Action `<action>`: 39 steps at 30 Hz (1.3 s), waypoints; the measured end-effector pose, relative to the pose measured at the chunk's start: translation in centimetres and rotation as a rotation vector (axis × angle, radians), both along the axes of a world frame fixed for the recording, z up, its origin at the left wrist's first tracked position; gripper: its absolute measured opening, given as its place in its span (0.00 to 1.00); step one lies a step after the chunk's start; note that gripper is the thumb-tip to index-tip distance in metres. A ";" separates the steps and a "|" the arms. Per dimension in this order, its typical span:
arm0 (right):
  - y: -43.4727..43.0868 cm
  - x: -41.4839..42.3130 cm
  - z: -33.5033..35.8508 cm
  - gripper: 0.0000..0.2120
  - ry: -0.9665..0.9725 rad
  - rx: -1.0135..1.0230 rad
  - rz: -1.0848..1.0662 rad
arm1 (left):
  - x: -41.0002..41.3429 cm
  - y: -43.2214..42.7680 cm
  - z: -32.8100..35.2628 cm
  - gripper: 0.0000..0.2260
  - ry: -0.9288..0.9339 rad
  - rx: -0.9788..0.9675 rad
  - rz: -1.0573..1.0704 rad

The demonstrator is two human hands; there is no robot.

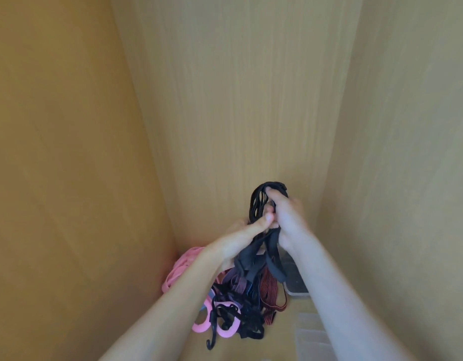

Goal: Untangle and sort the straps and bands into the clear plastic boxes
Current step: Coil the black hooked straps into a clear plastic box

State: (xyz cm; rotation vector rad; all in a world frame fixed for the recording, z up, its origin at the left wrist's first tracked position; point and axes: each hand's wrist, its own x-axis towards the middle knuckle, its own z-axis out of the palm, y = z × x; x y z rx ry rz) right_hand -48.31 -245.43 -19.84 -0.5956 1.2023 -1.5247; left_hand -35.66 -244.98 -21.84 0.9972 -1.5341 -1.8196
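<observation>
A bunch of black straps is held up before the wooden back wall, above a tangled pile of pink, purple and maroon bands — a clear plastic box just right of it — in 2 hands: the right hand clenched round the loops, the left hand pinching the strands below.

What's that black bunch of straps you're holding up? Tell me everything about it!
The black bunch of straps looks like soft fabric, several thin loops gathered together. The right hand grips its top and the left hand holds it lower down. It is held above the pile, with wider ends hanging down toward it.
</observation>
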 end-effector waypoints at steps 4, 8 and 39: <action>0.2 0.0 0.1 0.10 -0.017 -0.058 -0.101 | -0.4 0.6 -0.2 0.23 0.047 0.036 -0.140; 0.5 -0.3 0.1 0.07 -0.056 -0.055 -0.107 | -0.2 0.7 -0.7 0.11 -0.056 0.024 -0.211; 4.6 0.1 -2.0 0.12 1.558 -0.119 0.728 | 6.7 -1.1 0.5 0.04 -0.525 0.123 -0.421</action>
